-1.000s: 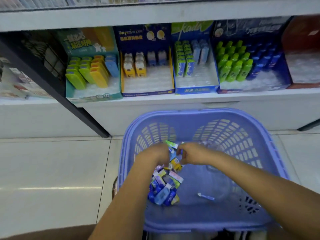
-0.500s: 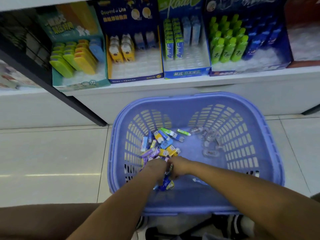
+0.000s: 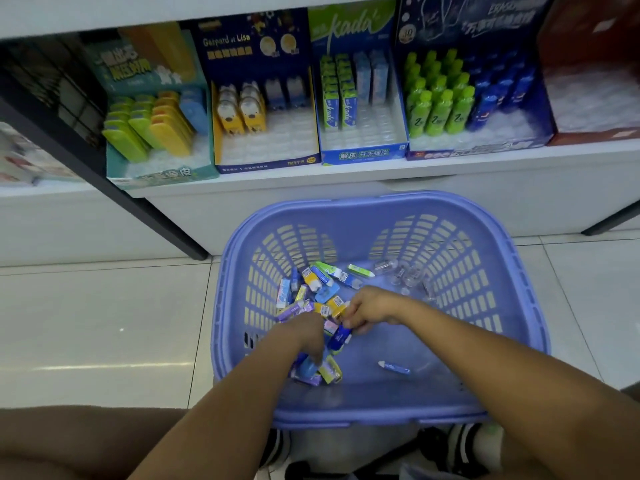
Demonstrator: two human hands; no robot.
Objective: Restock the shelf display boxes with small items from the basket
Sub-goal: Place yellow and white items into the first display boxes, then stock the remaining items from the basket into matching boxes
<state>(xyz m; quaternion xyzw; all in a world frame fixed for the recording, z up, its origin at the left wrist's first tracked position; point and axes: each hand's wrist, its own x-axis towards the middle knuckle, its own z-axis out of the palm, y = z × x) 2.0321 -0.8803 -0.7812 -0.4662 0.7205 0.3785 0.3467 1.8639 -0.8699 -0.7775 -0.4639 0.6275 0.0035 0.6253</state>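
A purple plastic basket (image 3: 519, 306) sits on the floor below the shelf, with a pile of small coloured packets (image 3: 318, 289) along its left side. My left hand (image 3: 304, 332) reaches down into the pile, fingers curled among packets near a blue item (image 3: 308, 367). My right hand (image 3: 370, 308) pinches a dark blue packet (image 3: 339, 336) just beside it. One loose blue packet (image 3: 394, 367) lies alone on the basket floor. Four display boxes stand on the shelf: teal (image 3: 162, 171), navy (image 3: 266, 164), blue "kada" (image 3: 363, 154) and dark blue with bottles (image 3: 478, 147).
Clear plastic pieces (image 3: 405, 275) lie at the basket's far right. A red box (image 3: 592, 133) stands at the shelf's right end. A black shelf post (image 3: 145, 209) slants down on the left. Pale floor tiles (image 3: 104, 323) surround the basket; my knee (image 3: 69, 441) is at lower left.
Both hands dropped from the far side of the pile to its near side. The right hand now pinches a dark blue packet, and the view tilted down.
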